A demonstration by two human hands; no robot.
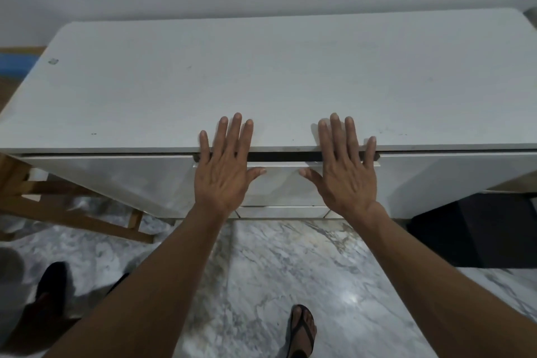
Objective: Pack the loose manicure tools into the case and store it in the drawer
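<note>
My left hand (225,167) and my right hand (345,167) are held flat, palms down, fingers spread, over the front edge of a white cabinet top (261,75). Both hover above the middle drawer (283,183), whose white front sits almost flush, with a thin dark gap along its top. Neither hand holds anything. No manicure case and no loose tools are in sight.
A wooden frame (66,209) leans at the left of the cabinet. A dark box (476,229) stands on the marble floor (276,270) at the right. My sandalled foot (302,328) is below, and dark shoes (52,285) lie at lower left.
</note>
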